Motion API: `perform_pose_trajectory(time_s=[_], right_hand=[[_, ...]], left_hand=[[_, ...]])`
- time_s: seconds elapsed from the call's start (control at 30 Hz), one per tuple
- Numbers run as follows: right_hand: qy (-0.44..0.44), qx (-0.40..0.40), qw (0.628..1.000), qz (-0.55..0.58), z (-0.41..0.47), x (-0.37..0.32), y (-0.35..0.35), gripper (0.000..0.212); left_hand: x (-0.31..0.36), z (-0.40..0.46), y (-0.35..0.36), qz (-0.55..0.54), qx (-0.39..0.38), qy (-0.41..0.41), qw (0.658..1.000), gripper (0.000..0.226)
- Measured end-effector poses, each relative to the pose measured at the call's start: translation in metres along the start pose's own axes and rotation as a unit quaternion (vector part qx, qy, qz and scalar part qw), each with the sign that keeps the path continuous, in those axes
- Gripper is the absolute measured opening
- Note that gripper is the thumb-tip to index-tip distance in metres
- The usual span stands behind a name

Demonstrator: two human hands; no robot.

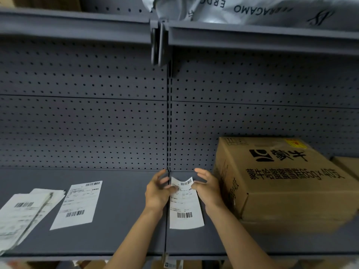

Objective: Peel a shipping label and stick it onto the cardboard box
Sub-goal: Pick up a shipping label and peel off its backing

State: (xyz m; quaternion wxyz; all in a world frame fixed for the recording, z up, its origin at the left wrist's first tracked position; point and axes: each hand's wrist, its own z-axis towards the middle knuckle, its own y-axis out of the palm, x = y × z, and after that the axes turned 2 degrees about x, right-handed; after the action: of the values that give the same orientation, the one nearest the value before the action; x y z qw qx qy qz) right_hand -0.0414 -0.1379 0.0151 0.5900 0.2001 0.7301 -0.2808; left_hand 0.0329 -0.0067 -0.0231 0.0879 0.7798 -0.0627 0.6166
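A white shipping label [184,206] with barcodes is held over the grey shelf [124,220], its far end curling upward. My left hand [157,193] pinches its upper left edge and my right hand [208,188] pinches its upper right edge. Just right of my right hand stands a brown cardboard box [287,181] with black printing, tilted on top of another carton.
A second label [77,204] lies flat on the shelf to the left, beside a blurred pile of label sheets [23,214] at the far left. A grey pegboard wall [97,117] backs the shelf. An upper shelf carries a grey bag [252,8].
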Motion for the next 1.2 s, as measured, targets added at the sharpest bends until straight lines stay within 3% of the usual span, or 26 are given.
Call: perform_pose_trajectory(time_s=[0.2,0.43,0.73,0.8,0.87,0.97,1.07,1.2], right_hand=[[-0.02,0.006,0.999,0.033,0.0,-0.001,-0.002,0.05],[-0.065,0.008,0.996,0.064,-0.011,-0.019,-0.007,0.015],[-0.116,0.007,0.99,0.085,-0.028,-0.066,-0.012,0.006],[-0.13,0.002,0.987,0.096,-0.033,-0.079,-0.015,0.006],[-0.142,-0.003,0.984,0.108,-0.037,-0.092,-0.017,0.006],[-0.169,-0.014,0.977,0.126,-0.042,-0.109,-0.02,0.007],[-0.186,-0.036,0.971,0.147,-0.05,-0.121,-0.022,0.01],[-0.197,-0.067,0.964,0.165,-0.062,-0.131,-0.024,0.012]], left_hand=[[0.014,-0.009,-0.002,-0.056,0.036,0.019,0.998,0.049],[0.048,-0.021,-0.008,-0.129,0.022,0.047,0.99,0.044],[0.091,-0.041,-0.004,-0.123,0.07,0.177,0.974,0.035],[0.098,-0.046,-0.002,-0.07,0.114,0.25,0.959,0.036],[0.104,-0.053,-0.001,0.04,0.168,0.35,0.921,0.036],[0.116,-0.068,0.005,0.139,0.155,0.469,0.858,0.027],[0.127,-0.08,0.012,0.171,0.122,0.508,0.835,0.025],[0.137,-0.093,0.019,0.144,0.11,0.509,0.841,0.025]])
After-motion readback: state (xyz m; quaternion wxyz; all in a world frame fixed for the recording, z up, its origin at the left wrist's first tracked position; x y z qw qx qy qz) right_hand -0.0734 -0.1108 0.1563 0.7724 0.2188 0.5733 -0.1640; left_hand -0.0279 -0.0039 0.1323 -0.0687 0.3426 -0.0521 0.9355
